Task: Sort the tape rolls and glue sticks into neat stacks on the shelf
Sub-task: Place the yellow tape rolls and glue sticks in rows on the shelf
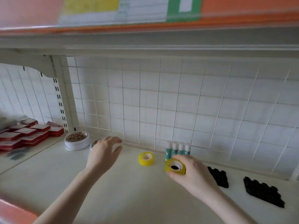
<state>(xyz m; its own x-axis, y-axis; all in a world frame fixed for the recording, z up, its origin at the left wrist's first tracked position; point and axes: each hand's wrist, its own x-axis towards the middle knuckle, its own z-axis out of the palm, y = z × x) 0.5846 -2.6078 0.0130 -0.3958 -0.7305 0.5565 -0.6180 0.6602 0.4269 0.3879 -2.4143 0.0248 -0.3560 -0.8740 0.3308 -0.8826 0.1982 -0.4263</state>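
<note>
A yellow tape roll [175, 167] sits pinched in the right hand [191, 173], thumb under and fingers curled over its rim, held just above the white shelf [129, 188] w/ its dark core facing the camera. A second yellow tape roll [146, 158] lies flat on the shelf just to the left, apart from both hands. Directly behind the held roll, four glue sticks [178, 150] w/ white caps and green bodies stand upright in a row against the white wire grid [161, 102] at the back; the leftmost is partly hidden by the hand. The left hand [103, 152] reaches fwd over the shelf, fingers spread and relaxed, gripping nothing; its fingertips are blurred and hang over a white tape roll [94, 143] lying at the back, only an edge of which shows, so contact can't be told. Next to that, at left, a stack of white tape rolls [77, 141] w/ red-printed tops rests near the slotted upright post [60, 101]. Beyond the post, red-and-white flat boxes [27, 135] are piled in overlapping rows. At far right, two black studded blocks [262, 191] lie on the shelf, well apart from the tape. Overhead runs a shelf edge [145, 28] in orange, w/ blurred labels.
</note>
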